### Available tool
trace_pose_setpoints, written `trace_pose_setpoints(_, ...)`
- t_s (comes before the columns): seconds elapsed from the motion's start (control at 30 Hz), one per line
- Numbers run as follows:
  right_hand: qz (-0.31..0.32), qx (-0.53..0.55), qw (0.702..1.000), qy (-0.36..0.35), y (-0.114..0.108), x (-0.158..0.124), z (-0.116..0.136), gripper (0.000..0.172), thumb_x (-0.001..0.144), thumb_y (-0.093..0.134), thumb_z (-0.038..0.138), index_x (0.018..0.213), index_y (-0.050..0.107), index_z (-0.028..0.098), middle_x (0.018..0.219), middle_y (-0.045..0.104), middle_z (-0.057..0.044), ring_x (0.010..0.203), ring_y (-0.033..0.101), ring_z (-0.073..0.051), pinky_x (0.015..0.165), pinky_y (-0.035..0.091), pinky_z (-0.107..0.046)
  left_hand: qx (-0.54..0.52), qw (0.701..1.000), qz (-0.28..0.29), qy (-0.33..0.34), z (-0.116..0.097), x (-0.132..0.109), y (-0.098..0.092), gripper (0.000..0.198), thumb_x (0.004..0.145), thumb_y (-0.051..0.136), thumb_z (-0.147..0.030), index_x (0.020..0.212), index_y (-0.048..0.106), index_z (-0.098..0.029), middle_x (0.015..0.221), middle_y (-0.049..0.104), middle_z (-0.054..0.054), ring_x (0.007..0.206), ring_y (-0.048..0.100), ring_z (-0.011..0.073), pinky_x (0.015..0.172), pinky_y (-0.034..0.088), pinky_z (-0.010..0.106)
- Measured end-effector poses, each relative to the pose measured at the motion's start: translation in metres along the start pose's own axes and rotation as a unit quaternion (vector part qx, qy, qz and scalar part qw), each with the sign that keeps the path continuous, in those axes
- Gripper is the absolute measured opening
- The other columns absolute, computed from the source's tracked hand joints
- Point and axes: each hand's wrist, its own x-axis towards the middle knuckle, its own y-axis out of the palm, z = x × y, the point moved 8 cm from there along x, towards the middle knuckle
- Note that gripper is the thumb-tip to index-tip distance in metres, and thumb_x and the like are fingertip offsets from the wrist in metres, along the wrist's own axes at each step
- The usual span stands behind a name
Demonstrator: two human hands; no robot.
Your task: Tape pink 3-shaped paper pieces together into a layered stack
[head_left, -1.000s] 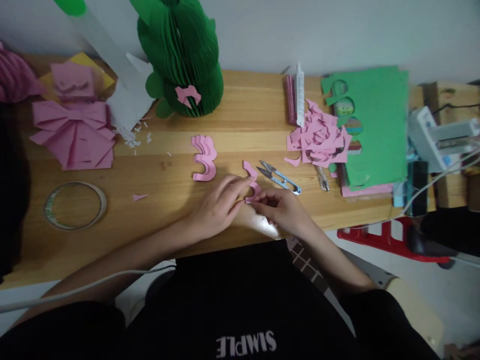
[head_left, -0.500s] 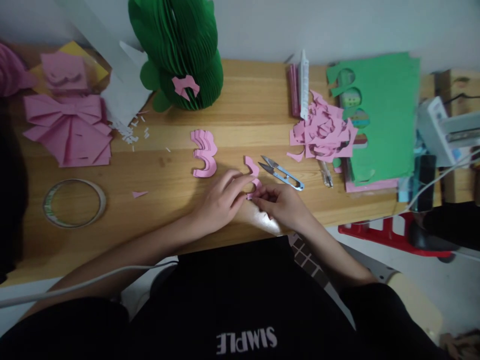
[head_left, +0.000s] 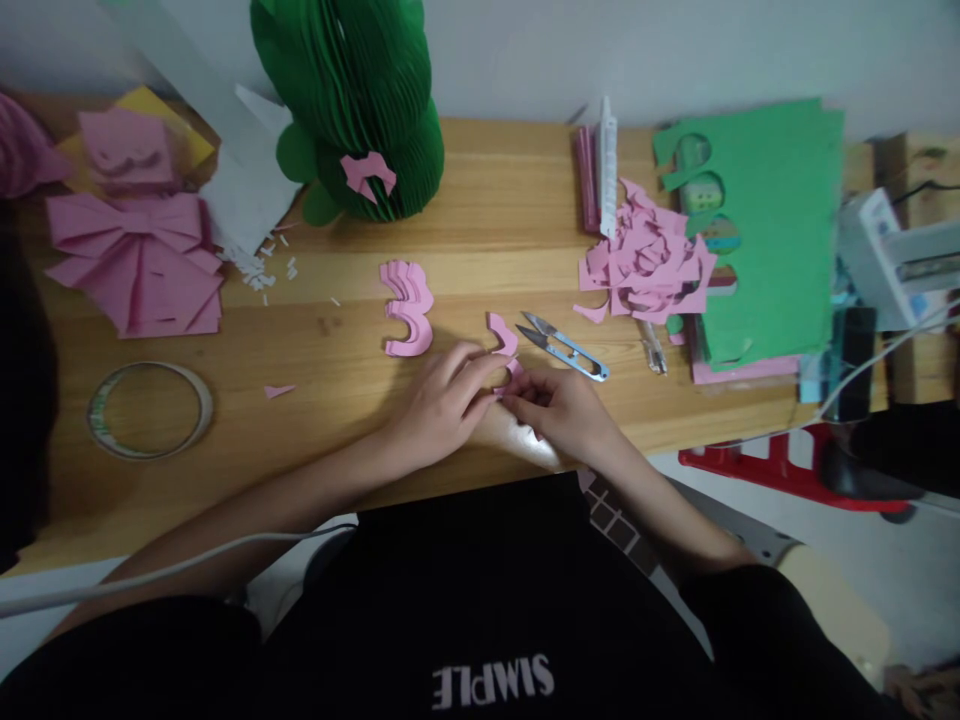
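Observation:
Both hands meet near the front edge of the wooden table point(head_left: 487, 215). My left hand point(head_left: 442, 405) and my right hand point(head_left: 562, 410) pinch the lower end of a pink paper cut-out shaped like a 3 point(head_left: 504, 340), whose upper curve sticks out beyond the fingers. A stack of the same pink 3 shapes point(head_left: 409, 308) lies just left of my hands. Small silver thread snips point(head_left: 566, 347) lie right of the held piece, touching neither hand.
A green honeycomb paper figure point(head_left: 352, 100) stands at the back. Pink scraps point(head_left: 645, 262) lie beside green card sheets point(head_left: 765, 220) on the right. Folded pink paper fans point(head_left: 139, 262) and a tape roll point(head_left: 148, 408) are at the left. A white cable point(head_left: 172, 570) crosses my lap.
The view has shifted slightly. Both hands keep their grip on the pink cut-out with only small finger movements.

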Motion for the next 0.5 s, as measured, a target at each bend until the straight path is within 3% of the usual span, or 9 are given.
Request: trace_pose_setpoints(0.5,-0.037,-0.075,0.996,-0.024,-0.0003,-0.0031,0.0099,0.011,0.079,0.063,0.026,0.073,0.066,0.018,0.053,0.06,0.001,0.051,0.056,-0.013,0.051,0.038,-0.026,-0.015,1.0,0.011,-0.012,0.0017,0.0008,0.0007,0.036,0.089,0.055,-0.008,0.124,0.053,-0.016,0.106,0.058,0.008,0.092,0.06,0.0196,0.08,0.053,0.036)
